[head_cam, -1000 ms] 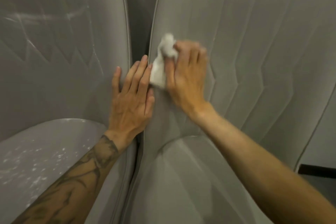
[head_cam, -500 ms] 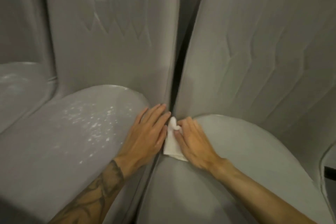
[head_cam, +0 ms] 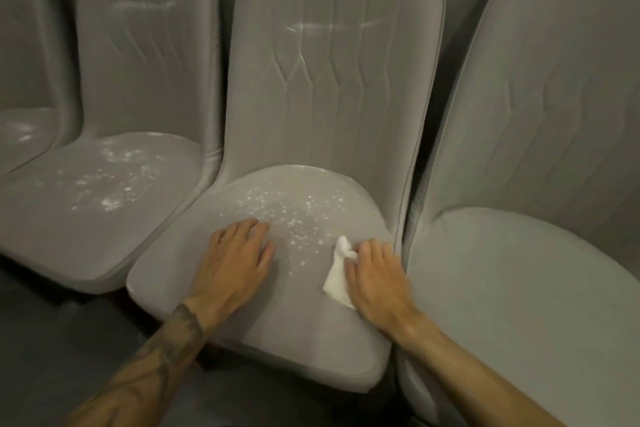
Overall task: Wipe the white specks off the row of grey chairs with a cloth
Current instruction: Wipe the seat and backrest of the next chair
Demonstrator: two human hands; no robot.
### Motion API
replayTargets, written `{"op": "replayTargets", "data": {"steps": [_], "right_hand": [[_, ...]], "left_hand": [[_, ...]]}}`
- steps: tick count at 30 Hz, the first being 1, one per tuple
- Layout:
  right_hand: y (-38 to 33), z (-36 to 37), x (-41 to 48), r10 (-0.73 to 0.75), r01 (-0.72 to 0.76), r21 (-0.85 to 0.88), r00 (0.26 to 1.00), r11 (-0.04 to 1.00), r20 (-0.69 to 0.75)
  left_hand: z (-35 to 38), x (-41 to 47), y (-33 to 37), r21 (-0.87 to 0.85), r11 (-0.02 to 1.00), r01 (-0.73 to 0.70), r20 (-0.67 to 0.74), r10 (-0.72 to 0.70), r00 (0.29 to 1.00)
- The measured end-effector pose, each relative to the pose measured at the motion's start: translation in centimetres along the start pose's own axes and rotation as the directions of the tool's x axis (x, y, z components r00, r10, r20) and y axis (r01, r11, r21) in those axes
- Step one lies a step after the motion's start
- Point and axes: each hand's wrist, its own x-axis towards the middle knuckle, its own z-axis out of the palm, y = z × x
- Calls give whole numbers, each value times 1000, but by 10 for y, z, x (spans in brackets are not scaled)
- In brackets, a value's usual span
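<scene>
A row of grey upholstered chairs fills the head view. The middle chair has white specks scattered over the back half of its seat and white streaks on its backrest. My right hand holds a small white cloth against the right side of that seat, just beside the specks. My left hand rests flat on the seat's left part, fingers spread, touching the edge of the speckled patch.
The chair to the left carries white specks on its seat and a streak on its backrest. A further chair at the far left edge is speckled too. The chair on the right looks free of specks. Dark floor lies below.
Both hands moved left from the gap beside the right chair onto the middle chair's seat. The view pulled back and shows more chairs.
</scene>
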Motion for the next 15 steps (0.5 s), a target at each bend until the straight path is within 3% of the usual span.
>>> {"op": "replayTargets", "data": {"steps": [7,9,13,15], "right_hand": [[16,10,71,272,-277,-205,961,939,-53],[0,20,69,228,-231,-241,973,943,-43],[-25,30,44,90,-89,-133,996,987,1],[-11,22,55,138,-134,-182,990,974,8]], "left_hand": [[9,23,-109,45,999,-23,23,22,1000],[11,37,-127,46,999,-24,42,23,999],[18,60,-144,-58,997,-50,34,52,998],[21,68,-149,-109,990,-85,17,87,996]]}}
